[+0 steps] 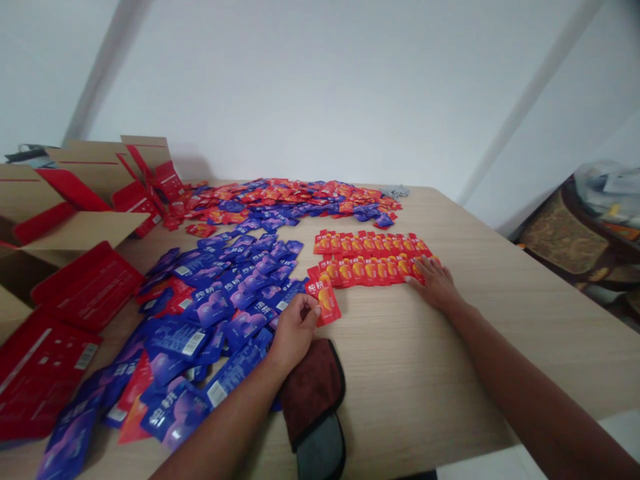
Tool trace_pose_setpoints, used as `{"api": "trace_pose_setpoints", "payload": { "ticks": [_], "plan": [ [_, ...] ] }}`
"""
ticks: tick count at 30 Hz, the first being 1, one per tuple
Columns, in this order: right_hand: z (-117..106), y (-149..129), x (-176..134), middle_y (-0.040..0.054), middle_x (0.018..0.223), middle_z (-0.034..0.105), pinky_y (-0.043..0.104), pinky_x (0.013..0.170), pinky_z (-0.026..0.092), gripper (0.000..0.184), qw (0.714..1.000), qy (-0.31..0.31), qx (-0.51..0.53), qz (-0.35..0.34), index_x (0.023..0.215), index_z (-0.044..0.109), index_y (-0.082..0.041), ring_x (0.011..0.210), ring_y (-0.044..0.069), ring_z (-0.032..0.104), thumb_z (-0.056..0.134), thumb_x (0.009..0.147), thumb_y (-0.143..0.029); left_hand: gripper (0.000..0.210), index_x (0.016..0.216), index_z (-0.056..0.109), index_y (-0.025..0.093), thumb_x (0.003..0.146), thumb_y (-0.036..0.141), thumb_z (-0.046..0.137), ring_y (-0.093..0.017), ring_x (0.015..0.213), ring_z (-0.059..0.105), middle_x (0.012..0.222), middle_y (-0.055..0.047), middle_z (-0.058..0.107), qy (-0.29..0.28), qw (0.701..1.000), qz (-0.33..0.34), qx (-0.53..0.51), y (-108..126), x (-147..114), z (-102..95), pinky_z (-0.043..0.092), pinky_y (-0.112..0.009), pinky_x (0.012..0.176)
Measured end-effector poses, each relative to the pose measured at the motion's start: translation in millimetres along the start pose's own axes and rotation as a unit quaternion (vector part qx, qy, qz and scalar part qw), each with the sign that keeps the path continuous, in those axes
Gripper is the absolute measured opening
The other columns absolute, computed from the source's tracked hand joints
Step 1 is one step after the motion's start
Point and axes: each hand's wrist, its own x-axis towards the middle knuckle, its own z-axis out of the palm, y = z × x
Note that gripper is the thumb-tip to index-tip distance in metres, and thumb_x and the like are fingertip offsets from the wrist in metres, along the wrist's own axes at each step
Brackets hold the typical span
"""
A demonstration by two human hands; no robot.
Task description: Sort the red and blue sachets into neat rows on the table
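Observation:
My left hand (296,328) pinches the edge of a red sachet (325,299) printed with orange fruit, just left of two overlapping rows of like sachets. My right hand (434,283) lies with its fingers spread on the right end of the near row (370,269). Behind that runs the far row (367,243), laid parallel to it. A loose heap of blue sachets (205,303), with a few red ones among them, spreads to the left of my left hand. Below that hand a dark brown cloth pad (314,387) rests on the table, partly covering a grey one (323,448).
Open red cardboard boxes (87,287) crowd the table's left side. Along the back by the wall lies a long mixed pile of red and blue sachets (295,195). A brown patterned chair (555,230) with plastic bags (607,193) stands beyond the table's right edge.

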Motion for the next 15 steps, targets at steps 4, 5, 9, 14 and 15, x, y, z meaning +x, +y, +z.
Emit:
{"api": "trace_pose_setpoints", "payload": {
  "ticks": [4, 5, 9, 14, 15],
  "plan": [
    [0.6, 2.1, -0.6, 0.0183, 0.171, 0.039, 0.063, 0.125, 0.029, 0.072, 1.0, 0.015, 0.01, -0.013, 0.164, 0.043, -0.022, 0.159, 0.039, 0.031, 0.04, 0.104, -0.063, 0.014, 0.092, 0.06, 0.02, 0.096, 0.033, 0.064, -0.012, 0.06, 0.053, 0.074, 0.003, 0.06, -0.002, 1.0, -0.002, 0.006, 0.7, 0.1, -0.2, 0.042, -0.024, 0.059],
    [-0.4, 2.0, -1.9, 0.0189, 0.171, 0.039, 0.064, 0.125, 0.029, 0.072, 1.0, 0.021, 0.014, -0.013, 0.164, 0.044, -0.022, 0.159, 0.04, 0.03, 0.041, 0.105, -0.062, 0.014, 0.092, 0.06, 0.02, 0.096, 0.033, 0.064, -0.012, 0.06, 0.053, 0.074, 0.003, 0.06, -0.002, 1.0, 0.0, 0.005, 0.4, 0.0, -0.2, 0.042, -0.024, 0.059],
    [-11.1, -9.3, -10.0, 0.0221, 0.17, 0.037, 0.067, 0.126, 0.025, 0.071, 0.993, 0.108, 0.039, -0.007, 0.161, 0.044, -0.016, 0.16, 0.041, 0.028, 0.042, 0.105, -0.059, 0.014, 0.091, 0.06, 0.02, 0.095, 0.033, 0.065, -0.012, 0.06, 0.054, 0.075, 0.003, 0.06, 0.0, 1.0, 0.005, -0.005, -2.0, -0.3, -0.2, 0.043, -0.024, 0.059],
    [-39.9, -87.3, -33.8, 0.0237, 0.153, 0.056, 0.059, 0.122, 0.037, 0.059, 0.953, 0.22, 0.207, -0.038, 0.147, 0.057, -0.013, 0.148, 0.037, 0.047, 0.048, 0.105, -0.053, 0.012, 0.092, 0.061, 0.02, 0.095, 0.031, 0.065, -0.013, 0.062, 0.055, 0.076, 0.002, 0.062, -0.007, 1.0, 0.015, -0.004, -5.6, -0.6, 0.0, 0.043, -0.024, 0.06],
    [-46.2, -112.8, -41.3, 0.0223, 0.143, 0.063, 0.057, 0.117, 0.044, 0.055, 0.941, 0.204, 0.268, -0.041, 0.141, 0.062, -0.015, 0.138, 0.036, 0.056, 0.049, 0.104, -0.054, 0.011, 0.092, 0.062, 0.02, 0.095, 0.031, 0.065, -0.013, 0.063, 0.055, 0.076, 0.002, 0.062, -0.01, 1.0, 0.019, -0.002, -6.1, -0.8, -0.2, 0.043, -0.024, 0.061]
  ]
}}
